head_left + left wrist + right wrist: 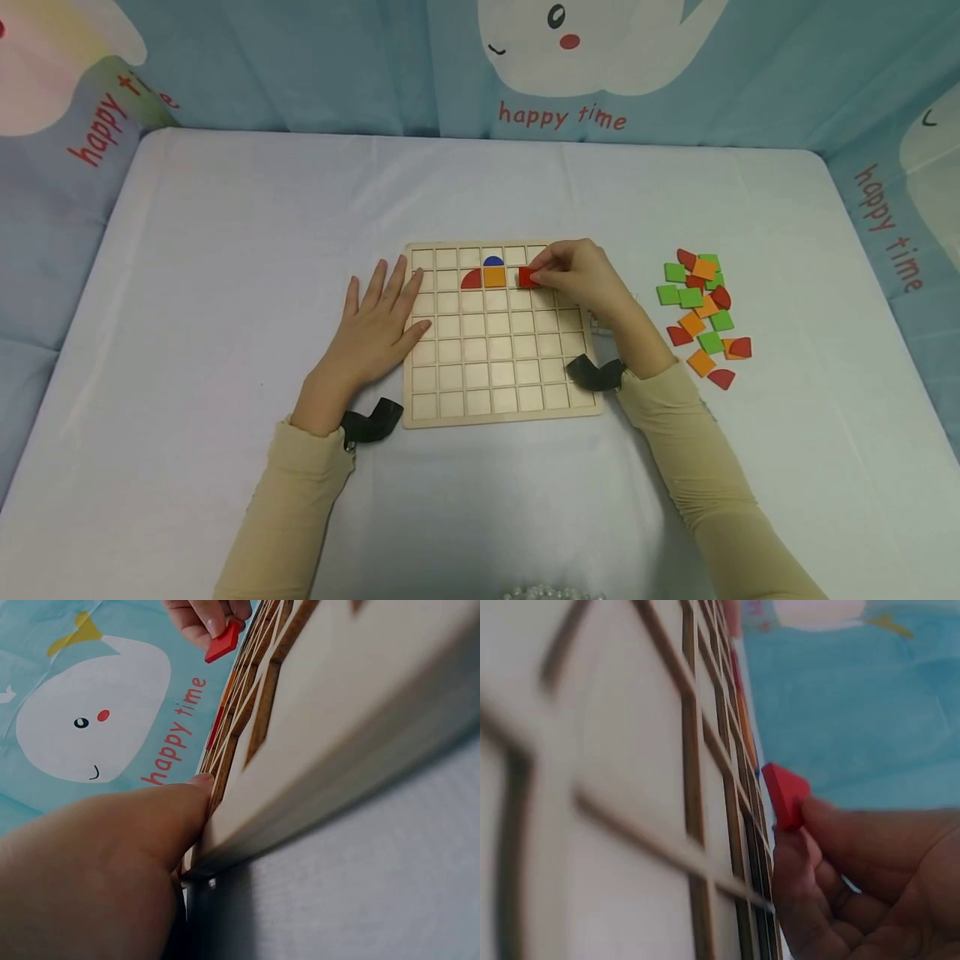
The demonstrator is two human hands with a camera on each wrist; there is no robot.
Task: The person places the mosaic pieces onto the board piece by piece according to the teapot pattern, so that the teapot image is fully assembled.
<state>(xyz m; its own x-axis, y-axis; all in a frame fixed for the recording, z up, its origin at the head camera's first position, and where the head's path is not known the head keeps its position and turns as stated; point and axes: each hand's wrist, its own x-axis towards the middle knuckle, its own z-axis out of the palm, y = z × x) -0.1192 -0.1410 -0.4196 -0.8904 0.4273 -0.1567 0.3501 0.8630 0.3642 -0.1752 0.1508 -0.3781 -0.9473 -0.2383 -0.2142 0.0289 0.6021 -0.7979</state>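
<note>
A wooden grid board lies on the white table. In its upper rows sit a blue half-round tile, an orange square tile and a red quarter-round tile. My right hand pinches a red tile between thumb and fingers, just over the board to the right of the orange square; its rounded side, if any, is hidden. My left hand lies flat with fingers spread, thumb and fingertips on the board's left edge. The left wrist view shows the left thumb against that edge.
A loose spread of red, green and orange tiles lies right of the board, some overlapping. Partly under my right wrist is a small patterned card. A blue curtain hangs behind the table. White beads show at the near edge.
</note>
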